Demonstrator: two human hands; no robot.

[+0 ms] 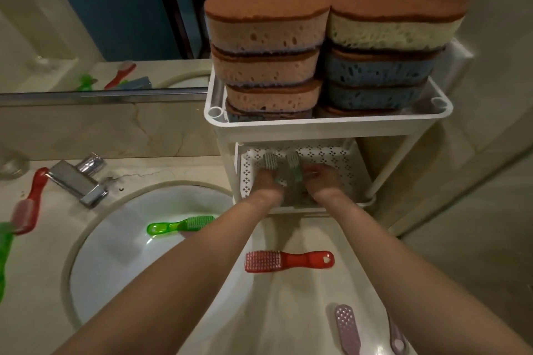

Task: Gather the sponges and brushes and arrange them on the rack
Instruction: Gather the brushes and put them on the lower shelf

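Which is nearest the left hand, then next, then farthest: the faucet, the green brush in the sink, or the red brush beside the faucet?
1. Green brush, in the sink, left of the left hand.
2. Faucet, farther left on the counter.
3. Red brush, far left, past the faucet.

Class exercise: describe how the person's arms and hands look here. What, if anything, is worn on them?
The left forearm and right forearm are bare as far as the picture shows: no sleeves or cuffs. The left hand and right hand wear no gloves, and no watch or bracelet shows at either wrist. Rings or nail polish are too blurred to tell.
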